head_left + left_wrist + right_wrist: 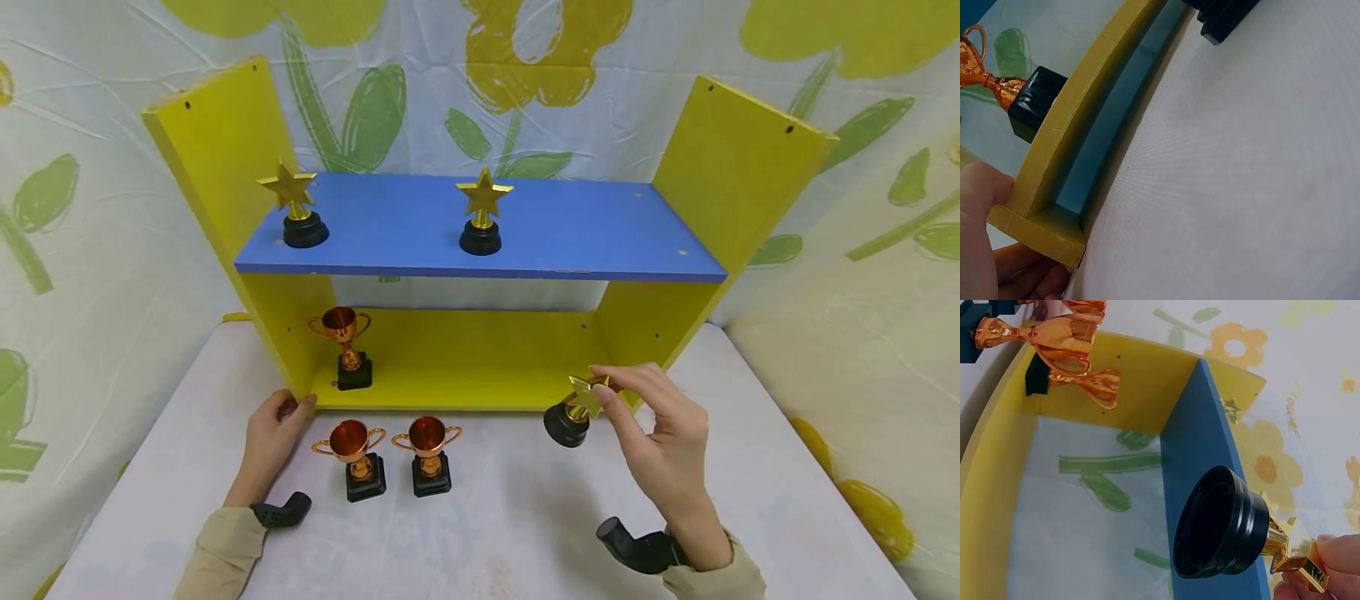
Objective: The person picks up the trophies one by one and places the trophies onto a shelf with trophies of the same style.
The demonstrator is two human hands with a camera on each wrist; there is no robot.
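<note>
My right hand [663,437] pinches a gold star trophy [587,395] by its star, in front of the lower shelf's right end. The trophy tilts, its round black base [1219,525] turned toward the right wrist camera. My left hand [273,437] grips the lower left corner of the yellow and blue shelf unit [1054,144], thumb and fingers around the side panel's edge. Two more star trophies stand on the blue shelf [390,221], one at the left [300,208], one mid-shelf [482,212]. A copper cup trophy [348,350] stands at the lower shelf's left end.
Two copper cup trophies stand on the white table before the unit, one left [360,458] and one nearer the middle [429,457]. Yellow side panels [742,167] rise above the blue shelf. A flower-printed cloth [427,83] hangs behind.
</note>
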